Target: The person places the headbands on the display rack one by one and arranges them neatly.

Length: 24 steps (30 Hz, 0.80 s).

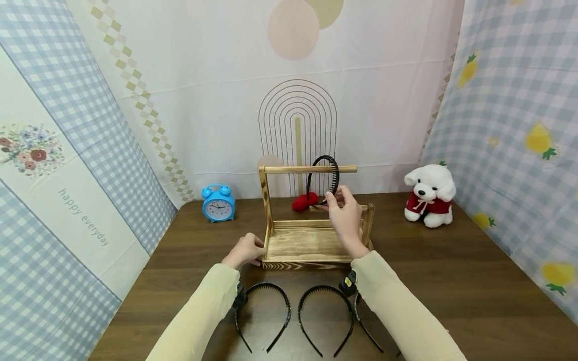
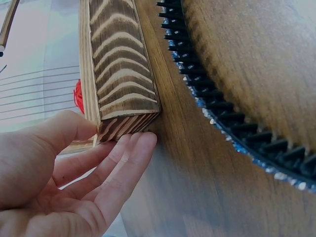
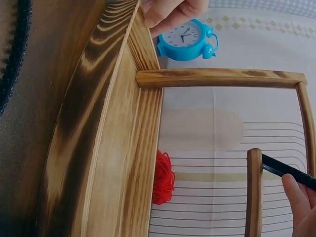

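A light wooden rack [image 1: 307, 240] with a tray base, a raised top bar and a lower rail stands in the middle of the table. My left hand [image 1: 246, 249] grips its front left corner, thumb at the rim and fingers against the outer side, as the left wrist view shows. A black toothed headband [image 1: 335, 176] arches over the top bar near its right end. My right hand [image 1: 345, 215] pinches the headband low on one leg. In the right wrist view, a dark length of the headband [image 3: 281, 168] shows beside the thumb.
Several black headbands lie near the front, including one at left [image 1: 289, 306] and one in the middle [image 1: 300, 313]; another is partly under my right sleeve. Behind the rack is red yarn [image 1: 303, 201]. A blue alarm clock [image 1: 219, 204] stands left, a white plush dog [image 1: 431, 188] right.
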Each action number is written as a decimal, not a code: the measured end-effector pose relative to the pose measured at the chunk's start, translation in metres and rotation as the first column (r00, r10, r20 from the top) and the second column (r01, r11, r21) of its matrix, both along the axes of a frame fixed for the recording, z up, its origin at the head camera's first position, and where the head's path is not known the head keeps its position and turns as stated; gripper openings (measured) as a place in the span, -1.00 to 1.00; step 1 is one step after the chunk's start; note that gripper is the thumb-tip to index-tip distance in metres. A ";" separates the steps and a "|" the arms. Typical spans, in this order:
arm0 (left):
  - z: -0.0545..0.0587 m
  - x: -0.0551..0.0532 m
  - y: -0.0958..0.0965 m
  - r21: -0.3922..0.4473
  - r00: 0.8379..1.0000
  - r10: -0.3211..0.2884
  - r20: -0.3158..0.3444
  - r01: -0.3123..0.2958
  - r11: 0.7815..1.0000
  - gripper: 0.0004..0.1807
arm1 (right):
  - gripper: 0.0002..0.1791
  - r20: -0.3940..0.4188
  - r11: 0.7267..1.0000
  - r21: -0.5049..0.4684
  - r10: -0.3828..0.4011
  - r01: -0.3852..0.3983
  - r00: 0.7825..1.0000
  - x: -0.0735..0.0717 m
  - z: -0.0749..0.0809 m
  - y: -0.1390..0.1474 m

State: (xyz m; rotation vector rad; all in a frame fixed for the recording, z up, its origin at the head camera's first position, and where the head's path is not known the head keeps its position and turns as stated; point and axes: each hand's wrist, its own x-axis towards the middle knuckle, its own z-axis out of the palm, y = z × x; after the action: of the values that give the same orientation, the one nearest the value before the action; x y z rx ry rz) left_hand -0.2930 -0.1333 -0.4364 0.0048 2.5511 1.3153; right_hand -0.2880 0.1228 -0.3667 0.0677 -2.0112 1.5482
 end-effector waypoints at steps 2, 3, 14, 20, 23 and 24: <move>0.000 0.000 0.000 -0.001 1.000 0.001 -0.001 -0.001 1.000 -0.69 | -0.81 -0.003 1.000 -0.001 0.009 -0.009 1.000 -0.001 0.000 -0.002; 0.000 0.001 0.000 -0.004 1.000 0.001 -0.003 -0.001 1.000 -0.69 | -0.81 -0.001 1.000 0.001 0.010 -0.010 1.000 -0.001 0.000 -0.002; -0.002 0.001 0.000 -0.022 1.000 -0.002 -0.024 0.001 1.000 -0.70 | -0.83 0.004 0.996 -0.055 0.063 -0.063 0.998 -0.006 0.001 -0.010; -0.001 0.001 0.000 -0.013 1.000 -0.009 -0.012 0.009 1.000 -0.69 | -0.82 -0.003 0.998 -0.027 0.052 -0.052 0.999 -0.007 -0.001 -0.015; -0.001 0.001 0.000 -0.011 1.000 -0.015 -0.017 0.015 1.000 -0.69 | -0.79 0.005 1.000 0.022 0.019 -0.019 1.000 -0.006 -0.001 -0.017; -0.001 0.001 0.000 -0.011 1.000 -0.016 -0.016 0.016 1.000 -0.70 | -0.78 0.009 0.999 0.036 0.014 -0.014 1.000 -0.006 -0.002 -0.017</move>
State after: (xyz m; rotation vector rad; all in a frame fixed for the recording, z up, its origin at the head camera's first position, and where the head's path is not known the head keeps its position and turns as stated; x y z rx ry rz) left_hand -0.2924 -0.1333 -0.4376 0.0338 2.5664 1.3010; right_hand -0.2935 0.1054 -0.3682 0.0901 -2.0495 1.5237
